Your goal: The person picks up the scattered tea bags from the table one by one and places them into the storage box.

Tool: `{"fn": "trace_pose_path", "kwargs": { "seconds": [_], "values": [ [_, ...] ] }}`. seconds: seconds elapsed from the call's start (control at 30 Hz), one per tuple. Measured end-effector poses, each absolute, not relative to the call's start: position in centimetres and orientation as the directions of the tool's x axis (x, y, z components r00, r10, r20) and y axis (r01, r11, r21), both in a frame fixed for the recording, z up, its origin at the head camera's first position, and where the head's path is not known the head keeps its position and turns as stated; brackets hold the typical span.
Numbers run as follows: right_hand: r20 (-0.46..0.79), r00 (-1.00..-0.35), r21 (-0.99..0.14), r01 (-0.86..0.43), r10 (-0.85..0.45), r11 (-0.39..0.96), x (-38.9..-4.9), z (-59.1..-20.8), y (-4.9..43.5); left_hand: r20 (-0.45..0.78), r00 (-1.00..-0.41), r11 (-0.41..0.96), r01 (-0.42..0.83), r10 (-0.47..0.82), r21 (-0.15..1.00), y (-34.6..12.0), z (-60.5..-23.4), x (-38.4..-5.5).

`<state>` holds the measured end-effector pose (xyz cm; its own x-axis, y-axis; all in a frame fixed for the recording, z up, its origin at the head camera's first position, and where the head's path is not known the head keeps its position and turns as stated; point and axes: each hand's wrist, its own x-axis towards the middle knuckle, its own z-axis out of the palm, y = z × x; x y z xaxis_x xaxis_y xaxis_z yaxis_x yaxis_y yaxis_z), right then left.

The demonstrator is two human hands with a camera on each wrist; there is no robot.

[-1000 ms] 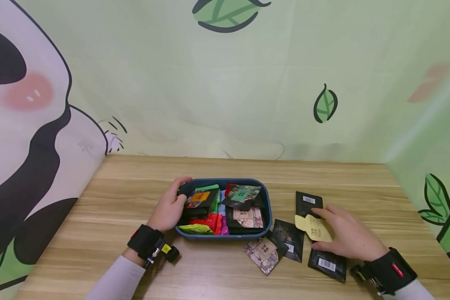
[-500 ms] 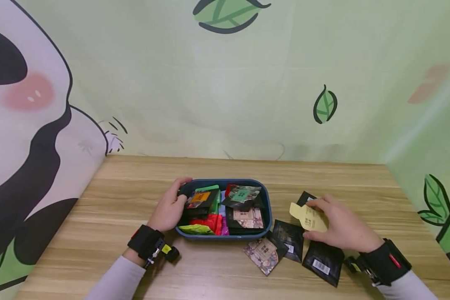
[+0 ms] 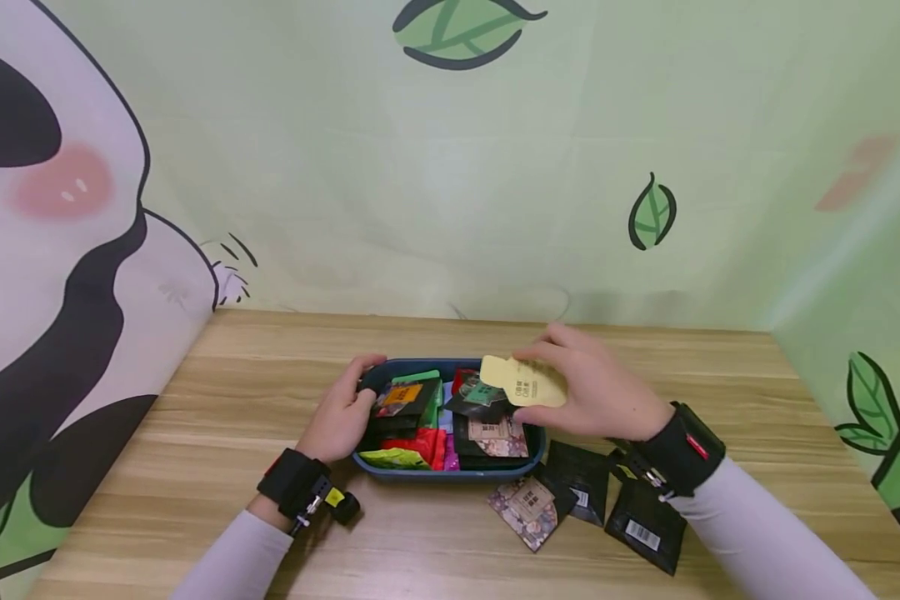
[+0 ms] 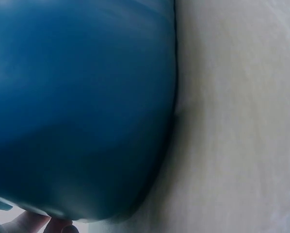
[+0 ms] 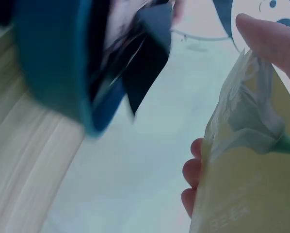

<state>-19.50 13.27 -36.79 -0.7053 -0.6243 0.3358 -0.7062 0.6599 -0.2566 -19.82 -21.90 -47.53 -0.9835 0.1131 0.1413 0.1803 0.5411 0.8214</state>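
A dark blue oblong bin (image 3: 450, 476) stands on the table, filled with sachets. My left hand (image 3: 337, 421) grips its left end, thumb inside the rim and fingers at the back. The bin's blue outer wall (image 4: 77, 97) fills much of the left wrist view. Over the bin's right end, my right hand (image 3: 607, 387) pinches a pale yellow sachet (image 3: 536, 385) between thumb and fingers. Seen from the right wrist, this yellow sachet (image 5: 247, 194) bears a white flower with a green stem. Inside the bin lie black sachets, a red packet (image 3: 416, 446) and a lime-green packet (image 3: 393, 458).
In front of the bin's right corner lies a floral-fronted sachet (image 3: 525, 517), overlapping a black sachet (image 3: 581, 467). Farther right is another black sachet (image 3: 648, 525) with a barcode label, partly under the right wrist strap. A printed cloth backdrop (image 3: 457, 192) rises behind the table.
My right hand has lifted the yellow sachet off the black sachets on the right and carried it left, over the bin. My left hand has stayed on the bin.
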Motion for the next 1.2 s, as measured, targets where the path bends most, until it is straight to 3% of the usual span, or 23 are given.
{"fn": "trace_pose_path", "kwargs": {
  "seconds": [0.33,0.53,0.83,1.2],
  "values": [
    [0.241,-0.655,-0.253,-0.755,-0.717,0.605,-21.3,-36.5,6.3,0.143,-0.984,0.542,0.179,0.108,0.821,-21.9,-47.6,-19.8],
    [0.146,-0.621,-0.211,-0.780,-0.770,0.589,-21.3,-37.4,5.0,0.150,-0.981,0.532,0.191,0.119,0.825,-21.9,-47.7,-19.8],
    [0.133,-0.659,-0.286,-0.741,-0.741,0.608,-19.5,-38.2,9.0,0.185,-0.974,0.524,0.228,0.134,0.820,-22.0,-48.0,-20.2],
    [0.127,-0.770,-0.230,-0.636,-0.626,0.736,-15.4,-41.1,17.3,0.170,-0.977,0.538,0.213,0.128,0.816,-22.0,-47.7,-20.0]
  ]
}}
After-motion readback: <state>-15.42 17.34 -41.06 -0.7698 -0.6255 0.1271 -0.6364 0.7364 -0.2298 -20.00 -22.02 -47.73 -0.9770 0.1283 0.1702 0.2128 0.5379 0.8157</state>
